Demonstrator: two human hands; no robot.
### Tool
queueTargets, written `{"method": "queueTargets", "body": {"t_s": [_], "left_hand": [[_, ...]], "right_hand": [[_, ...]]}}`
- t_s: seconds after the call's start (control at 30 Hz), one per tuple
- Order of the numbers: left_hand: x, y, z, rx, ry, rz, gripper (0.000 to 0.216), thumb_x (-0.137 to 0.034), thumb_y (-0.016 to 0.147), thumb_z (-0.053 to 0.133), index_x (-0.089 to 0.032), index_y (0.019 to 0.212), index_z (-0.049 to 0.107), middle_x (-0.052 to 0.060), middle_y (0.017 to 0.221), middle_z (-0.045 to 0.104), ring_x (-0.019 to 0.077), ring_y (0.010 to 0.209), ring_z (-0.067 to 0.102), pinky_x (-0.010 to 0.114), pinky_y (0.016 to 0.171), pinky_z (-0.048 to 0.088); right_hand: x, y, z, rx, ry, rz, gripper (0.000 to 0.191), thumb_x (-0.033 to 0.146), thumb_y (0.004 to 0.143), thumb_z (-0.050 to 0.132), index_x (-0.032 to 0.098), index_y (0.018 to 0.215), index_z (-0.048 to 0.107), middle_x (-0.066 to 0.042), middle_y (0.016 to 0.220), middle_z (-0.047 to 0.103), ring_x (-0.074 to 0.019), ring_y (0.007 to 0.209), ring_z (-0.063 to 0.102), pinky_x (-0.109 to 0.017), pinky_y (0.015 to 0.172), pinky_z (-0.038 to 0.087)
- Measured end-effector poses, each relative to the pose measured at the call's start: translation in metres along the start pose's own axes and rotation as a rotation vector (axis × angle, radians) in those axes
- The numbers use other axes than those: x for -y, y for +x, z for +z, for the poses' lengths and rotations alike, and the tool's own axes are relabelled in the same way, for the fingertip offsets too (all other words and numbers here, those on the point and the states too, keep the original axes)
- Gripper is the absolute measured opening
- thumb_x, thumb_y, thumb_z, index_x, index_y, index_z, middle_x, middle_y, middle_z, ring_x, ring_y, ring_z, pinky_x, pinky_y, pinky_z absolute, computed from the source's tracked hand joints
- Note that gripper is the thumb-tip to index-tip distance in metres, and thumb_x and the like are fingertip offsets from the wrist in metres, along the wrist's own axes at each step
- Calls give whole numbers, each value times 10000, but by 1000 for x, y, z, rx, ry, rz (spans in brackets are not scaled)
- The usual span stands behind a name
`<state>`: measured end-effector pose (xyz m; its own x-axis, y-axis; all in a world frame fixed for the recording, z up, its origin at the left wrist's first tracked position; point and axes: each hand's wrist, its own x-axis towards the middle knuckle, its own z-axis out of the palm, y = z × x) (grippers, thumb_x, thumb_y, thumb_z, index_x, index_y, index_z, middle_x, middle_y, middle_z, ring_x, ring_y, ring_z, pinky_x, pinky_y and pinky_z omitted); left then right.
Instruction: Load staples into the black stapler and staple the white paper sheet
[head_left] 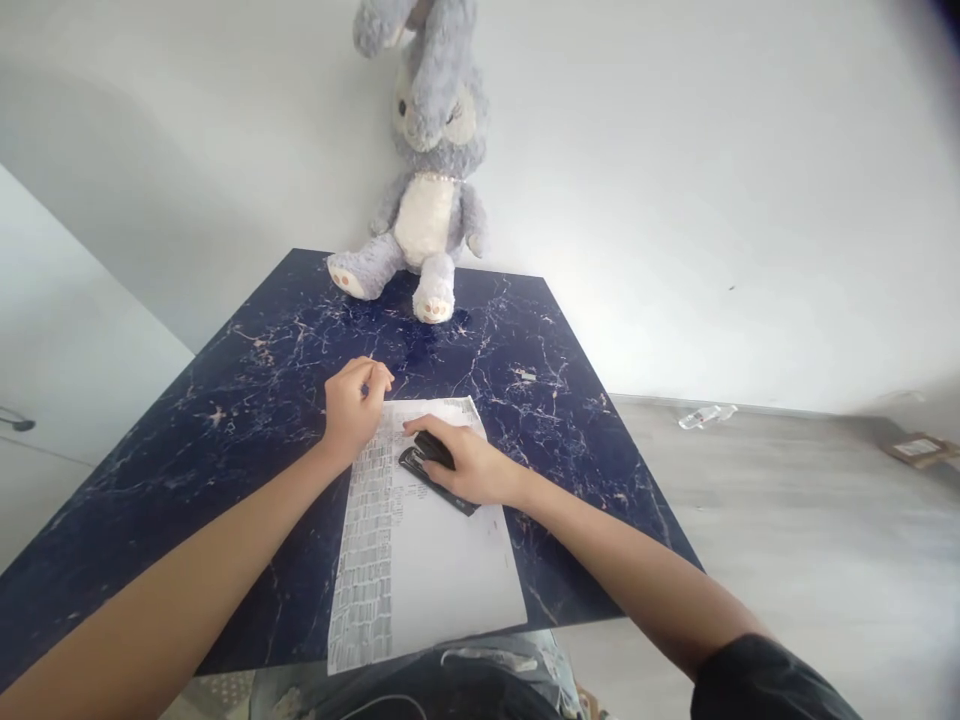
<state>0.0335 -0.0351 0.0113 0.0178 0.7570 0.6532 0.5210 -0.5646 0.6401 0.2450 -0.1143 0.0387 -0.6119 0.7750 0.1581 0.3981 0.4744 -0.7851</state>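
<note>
My right hand (472,465) is wrapped round a black stapler (461,500), which rests at a slant over the upper part of a white sheet of paper (450,575). Rows of dense print run down the sheet's left side, and its lower edge reaches the table's front edge. My left hand (352,405) is closed, fingers curled and thumb against them, beside the sheet's upper left corner. Whether anything is inside those fingers is hidden. The stapler's jaws look apart at the end towards my left hand.
A grey plush rabbit (424,220) sits at the far edge of the dark blue marbled table (247,400), against the wall. A small pale strip (527,376) lies right of centre. On the floor are a clear plastic bottle (705,416) and a brown package (921,449).
</note>
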Motion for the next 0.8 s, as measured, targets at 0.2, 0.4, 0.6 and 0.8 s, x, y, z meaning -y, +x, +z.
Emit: {"method": "queueTargets", "body": {"t_s": [0.2,0.4,0.6,0.8], "left_hand": [[2,-4,6,102,-5,-34,345,-233,980,493,-210,645,572,45,809,711,200,810,660,327,844,494],[7,-5,8,126,-31,-82,385,-289,1018,487,-200,658,591,44,807,710,181,740,632,295,691,434],[9,-4,11,201,-44,-112,408,-315,1020,482,-190,657,623,31,780,701,161,670,607,294,667,416],[18,-4,12,172,-171,-244,403,-338,983,521,-189,621,616,38,734,677,157,648,594,262,607,432]], "right_hand": [[-8,-17,-22,78,-153,85,513,85,840,475,270,1313,549,-9,1050,730,-187,887,672,-311,830,546],[-36,-76,-82,-16,-228,262,465,157,918,515,278,1366,511,-68,1287,687,-227,1074,689,-397,976,537],[-61,-109,-107,-34,-207,326,490,409,1008,540,324,1484,460,-102,1501,582,-296,1277,642,-456,1035,549],[-112,-95,-117,-420,-253,289,523,539,1087,300,297,1519,469,-112,1596,505,-287,1485,479,-521,1207,421]]}}
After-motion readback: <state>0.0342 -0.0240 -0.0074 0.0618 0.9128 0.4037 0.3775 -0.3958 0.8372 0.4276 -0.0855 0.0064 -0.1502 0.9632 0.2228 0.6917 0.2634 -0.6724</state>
